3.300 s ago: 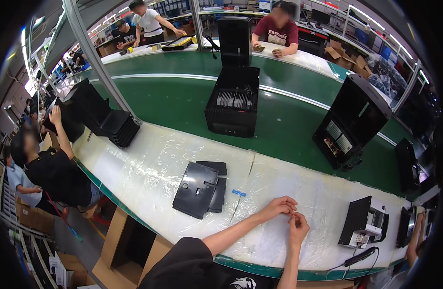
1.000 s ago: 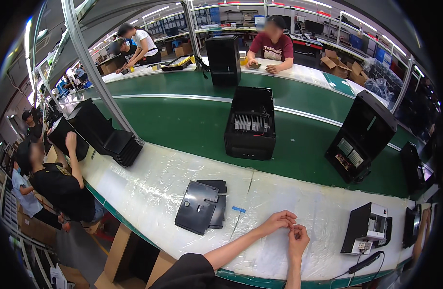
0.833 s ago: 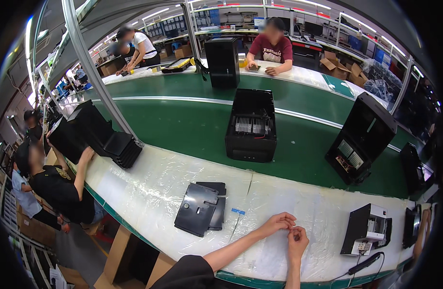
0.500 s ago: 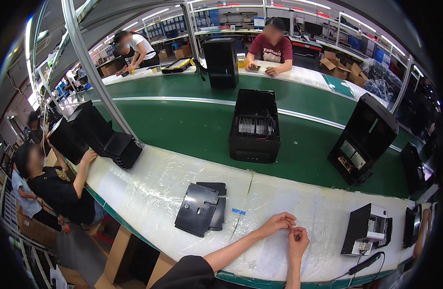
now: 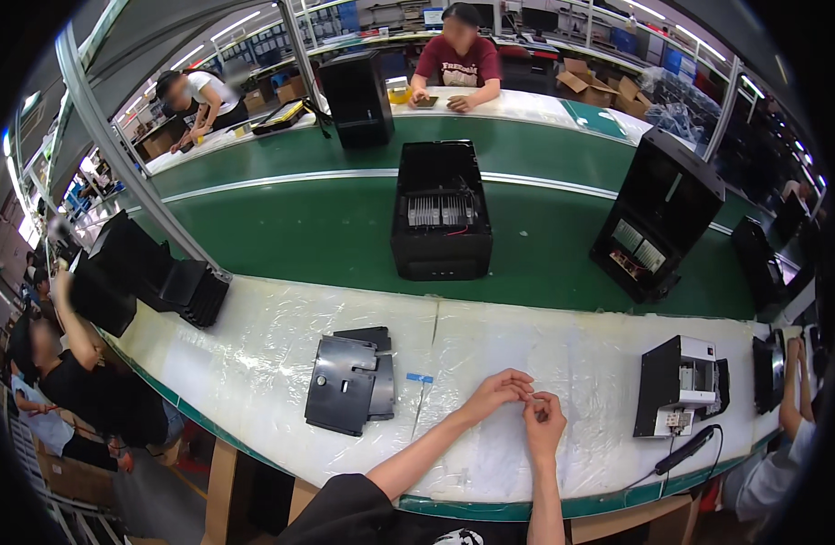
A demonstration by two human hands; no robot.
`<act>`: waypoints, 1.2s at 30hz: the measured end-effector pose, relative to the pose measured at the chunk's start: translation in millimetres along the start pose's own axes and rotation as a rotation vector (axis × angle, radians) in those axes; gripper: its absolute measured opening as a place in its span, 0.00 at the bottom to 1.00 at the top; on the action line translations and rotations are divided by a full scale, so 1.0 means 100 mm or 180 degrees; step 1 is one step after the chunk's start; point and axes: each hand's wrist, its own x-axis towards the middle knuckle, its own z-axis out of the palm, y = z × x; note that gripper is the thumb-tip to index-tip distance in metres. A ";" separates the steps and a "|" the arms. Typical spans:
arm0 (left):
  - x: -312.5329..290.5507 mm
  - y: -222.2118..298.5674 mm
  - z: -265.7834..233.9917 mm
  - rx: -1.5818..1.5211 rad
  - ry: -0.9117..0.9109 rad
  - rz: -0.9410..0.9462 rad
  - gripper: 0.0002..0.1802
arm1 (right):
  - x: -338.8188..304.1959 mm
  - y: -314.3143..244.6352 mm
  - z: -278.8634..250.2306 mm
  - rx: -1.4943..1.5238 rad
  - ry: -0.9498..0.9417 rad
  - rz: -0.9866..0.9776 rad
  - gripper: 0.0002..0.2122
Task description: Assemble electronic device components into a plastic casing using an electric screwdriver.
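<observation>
My left hand and my right hand meet fingertip to fingertip over the white film-covered bench. Both have their fingers curled together in a pinch; whatever is between them, if anything, is too small to make out. To the left of my hands lie two overlapping black plastic panels, with a strip of blue tape beside them. On the right stands a white-and-black boxy device with an open side. A black handheld tool with a cord rests in front of it.
Beyond the bench runs a green conveyor carrying an open black housing and a tilted black housing. Stacked black panels and a metal post stand left. Co-workers are at left, right and across.
The view has shifted, so the bench and housings sit farther left and higher. My hands keep their fingertips together. The co-worker at left has raised an arm beside the black housings.
</observation>
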 end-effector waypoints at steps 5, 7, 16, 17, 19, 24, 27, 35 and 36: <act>0.04 -0.04 0.01 0.0057 0.0024 -0.0014 0.19 | 0.02 0.01 -0.02 0.0100 0.0119 0.0080 0.03; 0.05 -0.04 0.01 0.0103 0.0076 0.0041 0.19 | 0.04 -0.01 -0.04 -0.0059 0.0057 -0.0015 0.03; 0.12 -0.08 0.09 0.0057 0.0059 0.0016 0.19 | 0.08 0.12 -0.12 0.0104 0.0047 0.0035 0.04; 0.10 -0.07 0.09 0.0066 0.0056 0.0001 0.19 | 0.07 0.11 -0.12 0.0105 0.0047 0.0041 0.04; 0.10 -0.07 0.09 0.0075 0.0053 -0.0022 0.19 | 0.07 0.06 -0.12 0.0060 0.0060 0.0047 0.04; 0.11 -0.07 0.11 0.0113 0.0026 0.0042 0.19 | 0.07 0.04 -0.15 -0.0009 0.0061 0.0021 0.03; 0.14 -0.07 0.13 0.0095 0.0052 0.0021 0.19 | 0.09 0.07 -0.16 0.0003 0.0117 -0.0001 0.03; 0.14 -0.08 0.11 0.0064 0.0114 0.0012 0.19 | 0.14 0.11 -0.15 -0.0027 -0.0043 -0.0006 0.03; 0.12 -0.07 0.10 0.0051 0.0149 0.0001 0.19 | 0.13 0.10 -0.14 0.0017 -0.0003 -0.0042 0.03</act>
